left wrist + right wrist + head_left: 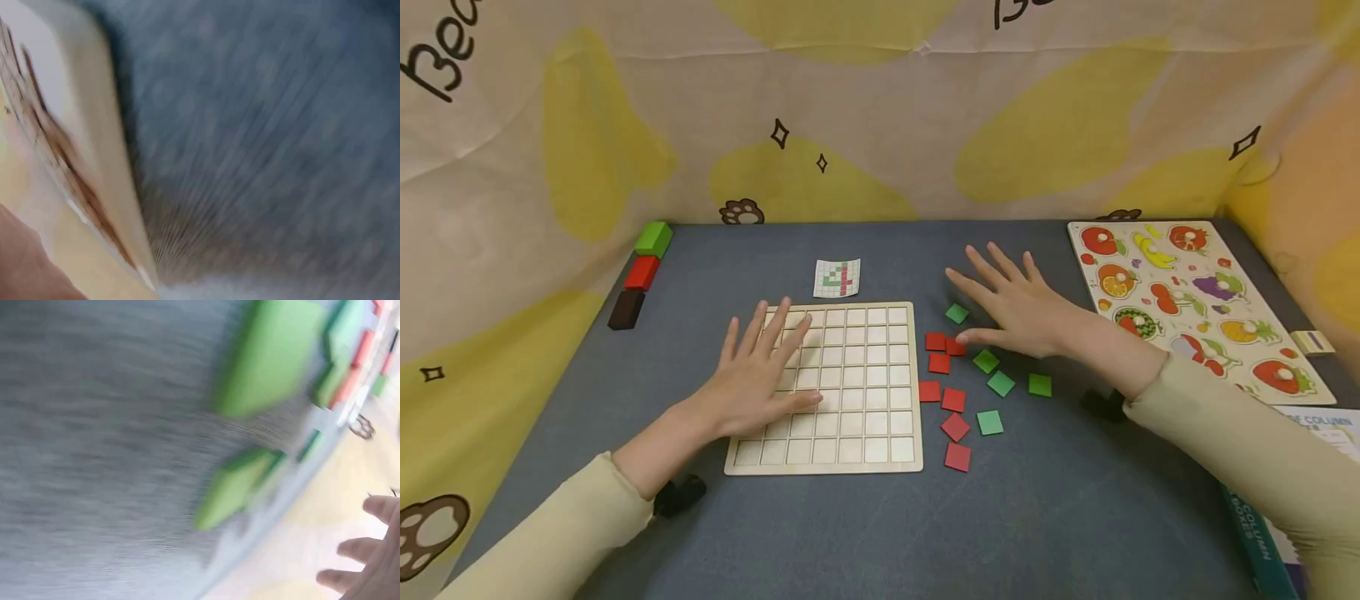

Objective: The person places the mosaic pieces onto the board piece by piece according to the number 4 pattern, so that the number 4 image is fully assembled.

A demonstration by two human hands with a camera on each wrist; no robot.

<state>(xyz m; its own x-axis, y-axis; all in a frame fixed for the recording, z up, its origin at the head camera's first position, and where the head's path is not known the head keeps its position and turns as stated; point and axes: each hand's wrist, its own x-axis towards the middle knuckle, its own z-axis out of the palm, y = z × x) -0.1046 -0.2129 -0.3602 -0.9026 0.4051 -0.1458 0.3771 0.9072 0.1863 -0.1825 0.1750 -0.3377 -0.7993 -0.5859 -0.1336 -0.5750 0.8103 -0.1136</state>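
A pale wooden grid board (856, 400) with square cells lies on the dark table. My left hand (747, 383) spreads its straight fingers over the board's left side; it holds nothing. The left wrist view catches the board's edge (103, 125) close up. To the right of the board are several red square tiles (953, 400) and several green square tiles (990, 422), loosely scattered. Fingers spread, my right hand (1026, 315) is over the upper part of these tiles, its thumb tip overlapping a red one. Blurred green tiles (275, 356) fill part of the right wrist view.
Behind the board lies a small card (837, 278) with a red and green grid pattern. A fruit puzzle board (1165, 325) lies at right, with a box (1251, 533) nearer me. Green (653, 239), red (642, 272) and black (627, 309) blocks line the left edge. Patterned fabric (880, 125) hangs behind.
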